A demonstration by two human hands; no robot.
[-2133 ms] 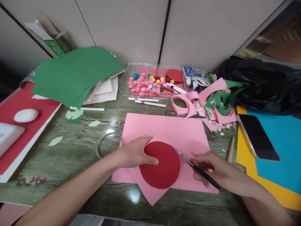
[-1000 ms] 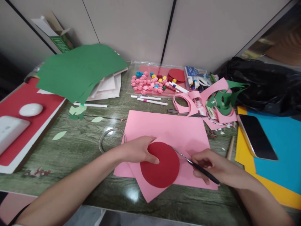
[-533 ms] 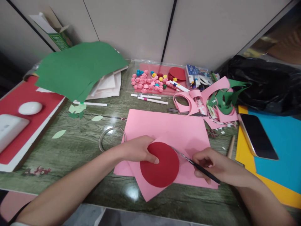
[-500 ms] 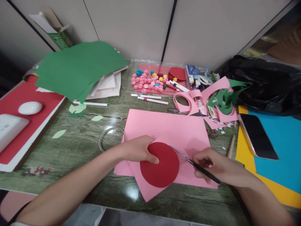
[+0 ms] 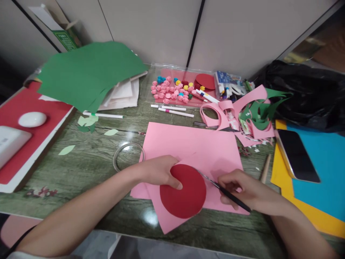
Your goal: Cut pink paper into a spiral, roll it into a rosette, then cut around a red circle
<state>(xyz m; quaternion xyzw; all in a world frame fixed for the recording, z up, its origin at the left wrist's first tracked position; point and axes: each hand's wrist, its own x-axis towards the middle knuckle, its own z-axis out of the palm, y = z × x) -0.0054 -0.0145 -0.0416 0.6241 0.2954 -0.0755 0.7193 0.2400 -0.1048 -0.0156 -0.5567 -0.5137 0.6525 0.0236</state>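
My left hand [image 5: 161, 172] pinches a red paper circle [image 5: 185, 198] together with a sheet of pink paper [image 5: 164, 217] under it, thumb on top. The red circle lies flat against the pink sheet, whose lower corner juts toward me. My right hand [image 5: 237, 190] is closed around black-handled scissors [image 5: 225, 191], seen nearly edge-on. Their silver blades meet the pink paper along the circle's upper right rim. Beneath both hands more pink paper [image 5: 188, 138] lies on the dark wood-grain table. A roll of tape [image 5: 116, 158] rests beside my left wrist.
Pink and green scraps [image 5: 258, 111] are heaped behind my right hand. A phone [image 5: 298, 155] lies on blue and yellow paper to the right. A clear tray [image 5: 153, 73] with small coloured pieces stands at the back. White pens [image 5: 176, 112] and green paper [image 5: 91, 72] are farther left.
The camera view has shifted slightly. My right hand and the scissors have moved a little left, with the blades still at the circle's upper right rim. My left hand keeps its hold.
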